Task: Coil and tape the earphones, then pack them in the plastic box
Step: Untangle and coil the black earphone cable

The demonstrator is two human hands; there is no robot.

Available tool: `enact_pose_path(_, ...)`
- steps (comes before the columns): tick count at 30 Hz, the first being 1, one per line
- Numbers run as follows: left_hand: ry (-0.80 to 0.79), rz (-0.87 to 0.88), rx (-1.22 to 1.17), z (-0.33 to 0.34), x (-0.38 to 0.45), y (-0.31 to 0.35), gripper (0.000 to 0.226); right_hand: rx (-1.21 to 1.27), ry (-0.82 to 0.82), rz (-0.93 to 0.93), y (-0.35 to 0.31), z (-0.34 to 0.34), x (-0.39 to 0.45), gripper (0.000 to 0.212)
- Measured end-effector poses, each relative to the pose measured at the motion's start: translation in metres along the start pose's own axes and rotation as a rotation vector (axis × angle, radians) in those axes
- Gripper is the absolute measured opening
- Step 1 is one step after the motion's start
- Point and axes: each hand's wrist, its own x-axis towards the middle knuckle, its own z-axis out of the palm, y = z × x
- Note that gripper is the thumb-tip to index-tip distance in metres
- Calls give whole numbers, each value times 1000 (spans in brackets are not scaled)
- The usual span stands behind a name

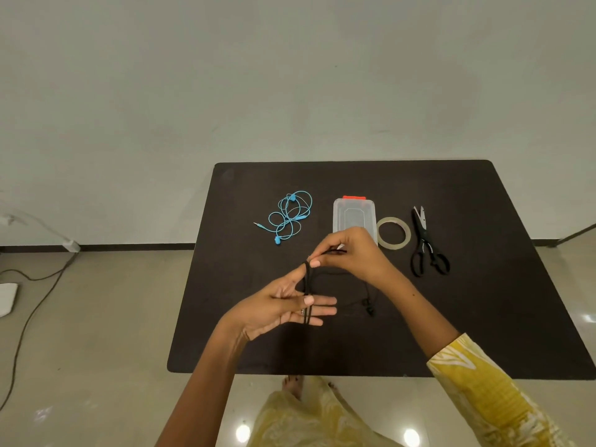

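Left hand [283,304] wound with black earphones [308,291]; scissors [425,243] beyond.

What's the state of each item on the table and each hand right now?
black earphones: partly coiled around left fingers, earbud end trailing on the table
blue earphones: loose tangle, untouched
plastic box: lid shut, lying flat
tape roll: flat, unused
scissors: lying flat, blades slightly apart
left hand: fingers spread, cable looped round them
right hand: pinching the black cable
table: holds everything
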Motion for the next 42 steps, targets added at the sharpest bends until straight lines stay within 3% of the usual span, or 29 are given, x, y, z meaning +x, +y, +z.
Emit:
enact_pose_path(9, -176, -37, -61, -2, -6, -4, 60, 216, 53, 65, 17, 16, -7, 11)
enact_pose_path(13, -251, -6, -109, -3, -10, -6, 58, 409, 81, 213, 24, 23, -17, 8)
enact_pose_path(19, -71, 98, -273, -1, -1, -4, 69, 582, 173, 367, 21, 53, -31, 14)
enact_pose_path(24, 226, 208, -327, -7, 13, 0, 77, 357, 131, 387, 21, 78, -38, 15)
enact_pose_path(27, 384, 250, -224, -13, 17, 3, 80, 230, 116, 285, 18, 80, -39, 14)
enact_pose_path(32, 531, 220, -32, -14, 23, 2, 80, -191, 58, 184, 14, 72, -34, 17)
enact_pose_path(37, 589, 121, 140, -13, 24, 0, 78, -417, -7, 110, 4, 61, -29, 16)
enact_pose_path(42, 488, -48, 186, -13, 14, 1, 80, -419, -35, 110, 0, 33, -17, 14)
